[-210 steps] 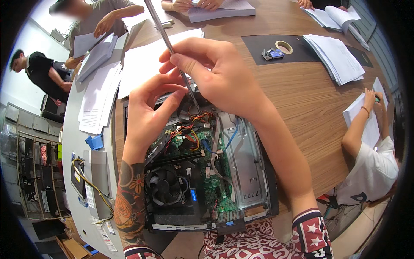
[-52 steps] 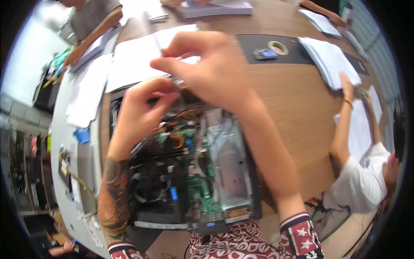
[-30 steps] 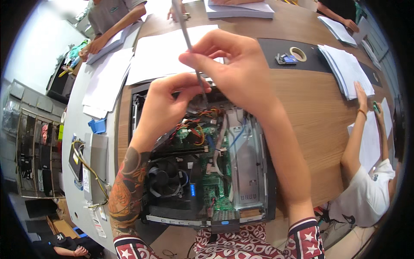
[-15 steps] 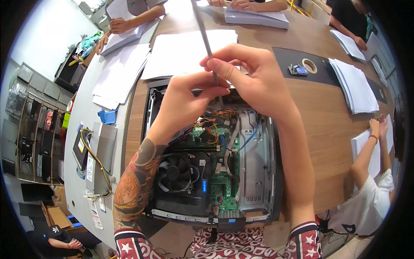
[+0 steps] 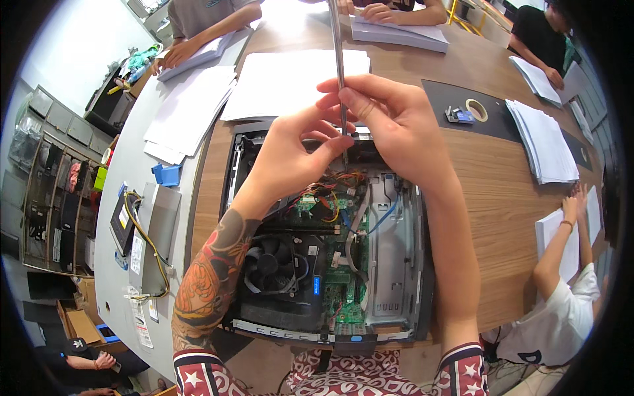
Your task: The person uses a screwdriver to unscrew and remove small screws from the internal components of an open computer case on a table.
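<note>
From my end I am seeing the right hand (image 5: 404,119) pinching a long metal rod (image 5: 338,53) between thumb and fingers. Lower down, the left hand (image 5: 287,148) is curling in, its thumb and fingertips bunching about the rod; whether they are truly gripping it, I cannot tell from here. The rod is running out past the top of my view, its lower end reaching down into an open computer case (image 5: 281,331), near a tangle of coloured wires (image 5: 349,177). Inside, a black fan (image 5: 268,261) is sitting near a green circuit board (image 5: 341,280). The case is lying on a wooden table (image 5: 505,261). Farther out, a silver metal box (image 5: 156,228) is lying to the left, a tape roll (image 5: 484,117) is resting to the right, and a person in a white shirt (image 5: 555,320) is sitting at far right.
</note>
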Tool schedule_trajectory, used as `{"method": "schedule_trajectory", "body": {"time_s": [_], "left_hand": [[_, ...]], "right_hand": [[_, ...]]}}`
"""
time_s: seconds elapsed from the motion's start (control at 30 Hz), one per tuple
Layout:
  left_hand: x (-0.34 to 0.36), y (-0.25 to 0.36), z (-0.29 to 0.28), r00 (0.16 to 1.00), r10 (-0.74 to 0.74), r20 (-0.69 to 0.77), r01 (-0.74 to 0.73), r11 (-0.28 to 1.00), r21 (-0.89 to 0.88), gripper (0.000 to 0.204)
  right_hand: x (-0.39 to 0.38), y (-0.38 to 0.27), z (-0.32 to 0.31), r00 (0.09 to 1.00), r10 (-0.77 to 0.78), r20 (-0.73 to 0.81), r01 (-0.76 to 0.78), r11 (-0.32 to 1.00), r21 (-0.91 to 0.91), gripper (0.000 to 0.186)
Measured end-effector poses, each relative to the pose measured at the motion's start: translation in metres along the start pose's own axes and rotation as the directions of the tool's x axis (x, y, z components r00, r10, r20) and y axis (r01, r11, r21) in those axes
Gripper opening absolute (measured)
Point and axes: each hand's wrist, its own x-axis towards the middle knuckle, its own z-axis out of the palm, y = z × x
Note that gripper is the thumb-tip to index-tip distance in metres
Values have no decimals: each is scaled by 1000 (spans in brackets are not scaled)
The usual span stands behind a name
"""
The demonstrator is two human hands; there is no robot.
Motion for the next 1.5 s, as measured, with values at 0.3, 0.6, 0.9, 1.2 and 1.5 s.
{"method": "schedule_trajectory", "body": {"time_s": [0.3,0.6,0.9,1.2,1.5], "left_hand": [[0,4,-2,996,-23,85,17,998,68,17],[1,-1,-12,996,-7,84,4,999,42,27],[-2,4,-15,985,-163,48,159,983,88,28],[-6,-17,-25,993,-35,110,28,998,65,24],[-5,5,-12,994,-56,91,56,998,3,22]], "right_hand": [[1,-1,-11,991,-130,-35,115,953,-279,15],[5,4,3,999,-6,-51,7,1000,27,16],[8,12,-4,989,-118,-87,108,988,-114,21],[-3,12,-1,986,-164,-30,163,986,-31,12],[2,3,0,984,-159,-81,153,985,-82,16]]}}
